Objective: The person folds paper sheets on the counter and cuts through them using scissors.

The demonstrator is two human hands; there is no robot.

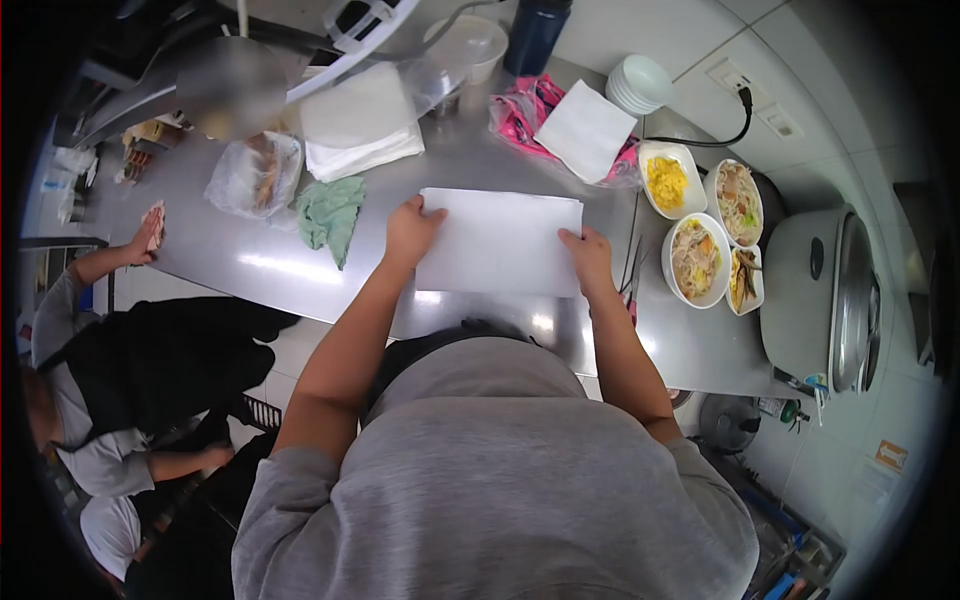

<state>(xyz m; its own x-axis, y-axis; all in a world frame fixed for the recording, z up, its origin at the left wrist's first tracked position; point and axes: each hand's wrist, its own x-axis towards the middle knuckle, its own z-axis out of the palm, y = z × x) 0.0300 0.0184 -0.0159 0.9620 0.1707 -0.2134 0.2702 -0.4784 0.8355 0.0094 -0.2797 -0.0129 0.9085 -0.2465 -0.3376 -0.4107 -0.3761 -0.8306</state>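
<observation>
Right now, a thin stack of white sheets (498,245) is over the front of the steel desk (460,165) — whether touching it is unclear. The left hand (414,235) grasps its left edge, the right hand (589,257) its right, thumbs on top. Loosening either side could let the sheets slide out of line. Beyond the right hand, two round bowls (668,262) hold noodle-like food (694,258), a rounded rectangular dish (662,149) yellow scrambled egg (667,185), a smaller dish (757,297) browned pieces (742,278) — all uncovered.
</observation>
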